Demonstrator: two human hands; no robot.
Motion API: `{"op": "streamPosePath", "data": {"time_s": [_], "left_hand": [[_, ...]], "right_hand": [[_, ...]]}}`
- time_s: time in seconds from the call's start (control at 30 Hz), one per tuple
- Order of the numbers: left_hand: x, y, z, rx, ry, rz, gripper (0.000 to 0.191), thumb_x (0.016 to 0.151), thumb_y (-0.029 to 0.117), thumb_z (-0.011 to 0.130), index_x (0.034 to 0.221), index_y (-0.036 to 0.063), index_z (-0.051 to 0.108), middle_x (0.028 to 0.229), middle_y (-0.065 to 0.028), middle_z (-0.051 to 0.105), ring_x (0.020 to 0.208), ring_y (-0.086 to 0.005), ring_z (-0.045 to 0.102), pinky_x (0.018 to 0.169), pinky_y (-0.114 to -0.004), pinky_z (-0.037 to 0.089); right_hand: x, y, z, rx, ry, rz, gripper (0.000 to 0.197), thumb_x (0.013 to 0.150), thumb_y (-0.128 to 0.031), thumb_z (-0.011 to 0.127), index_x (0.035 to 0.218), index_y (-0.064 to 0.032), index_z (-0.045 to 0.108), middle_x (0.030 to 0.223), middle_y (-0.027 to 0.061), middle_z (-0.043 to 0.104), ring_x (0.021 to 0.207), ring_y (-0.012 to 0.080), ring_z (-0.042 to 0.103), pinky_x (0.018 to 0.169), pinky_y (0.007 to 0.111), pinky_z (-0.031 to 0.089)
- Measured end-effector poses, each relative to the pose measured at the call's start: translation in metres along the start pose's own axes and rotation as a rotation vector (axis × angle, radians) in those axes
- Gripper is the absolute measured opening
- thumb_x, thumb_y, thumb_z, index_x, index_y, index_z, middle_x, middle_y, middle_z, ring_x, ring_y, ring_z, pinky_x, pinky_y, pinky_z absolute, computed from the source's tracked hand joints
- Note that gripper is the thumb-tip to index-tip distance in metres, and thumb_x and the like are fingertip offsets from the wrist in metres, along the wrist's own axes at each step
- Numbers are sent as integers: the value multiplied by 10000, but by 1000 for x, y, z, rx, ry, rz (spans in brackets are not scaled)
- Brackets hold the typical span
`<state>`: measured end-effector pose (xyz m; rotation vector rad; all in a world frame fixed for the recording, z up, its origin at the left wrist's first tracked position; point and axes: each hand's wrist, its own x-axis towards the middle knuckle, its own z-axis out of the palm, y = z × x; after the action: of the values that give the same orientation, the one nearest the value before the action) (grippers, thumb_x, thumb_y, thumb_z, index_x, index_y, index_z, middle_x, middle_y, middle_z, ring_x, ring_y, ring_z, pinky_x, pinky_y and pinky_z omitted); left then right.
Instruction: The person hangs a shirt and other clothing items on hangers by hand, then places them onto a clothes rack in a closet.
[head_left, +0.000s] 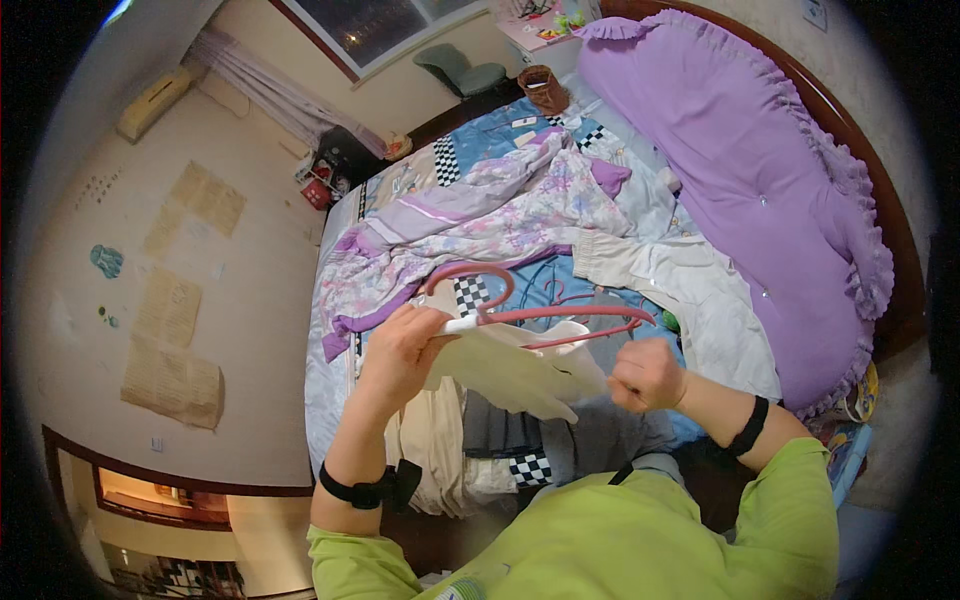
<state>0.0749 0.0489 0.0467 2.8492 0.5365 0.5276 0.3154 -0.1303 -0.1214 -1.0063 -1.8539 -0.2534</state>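
My left hand (405, 356) grips a pink clothes hanger (559, 312) together with the white cloth over its near end. A thin white garment (510, 367) hangs from the hanger above the bed, its lower edge loose. My right hand (646, 375) is closed at the garment's right edge, the fingertips pinching the cloth. The hanger's hook points up and away from me. Below, a dark grey pleated garment (501, 427) and a beige garment (424, 442) lie at the bed's near edge. Another pink hanger (555, 292) rests on the blue bedding behind.
A floral quilt (480, 217) is bunched across the bed. White trousers (675, 277) lie to the right, beside a long purple headboard cushion (750, 180). A brown basket (543, 88) stands at the far side, near a green chair (461, 73). The wall (255, 315) borders the left side.
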Motion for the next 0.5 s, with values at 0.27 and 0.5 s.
{"op": "streamPosePath", "data": {"time_s": [0.27, 0.5], "left_hand": [[-5, -1, -24, -44, -28, 108, 132, 716, 54, 640, 843, 55, 608, 794, -80, 607, 703, -270, 524, 619, -342, 432], [-36, -10, -31, -121, 20, 112, 133, 713, 14, 577, 792, 91, 651, 719, -55, 593, 631, -251, 483, 591, -325, 358]], "right_hand": [[-6, 72, 107, 396, 88, 1277, 499, 800, -514, 574, 821, -15, 574, 608, 108, 569, 534, 219, 555, 474, 331, 423], [15, 60, 135, 1006, -569, 1592, 385, 734, -395, 670, 793, -22, 592, 664, 45, 532, 462, 118, 444, 407, 258, 342]]}}
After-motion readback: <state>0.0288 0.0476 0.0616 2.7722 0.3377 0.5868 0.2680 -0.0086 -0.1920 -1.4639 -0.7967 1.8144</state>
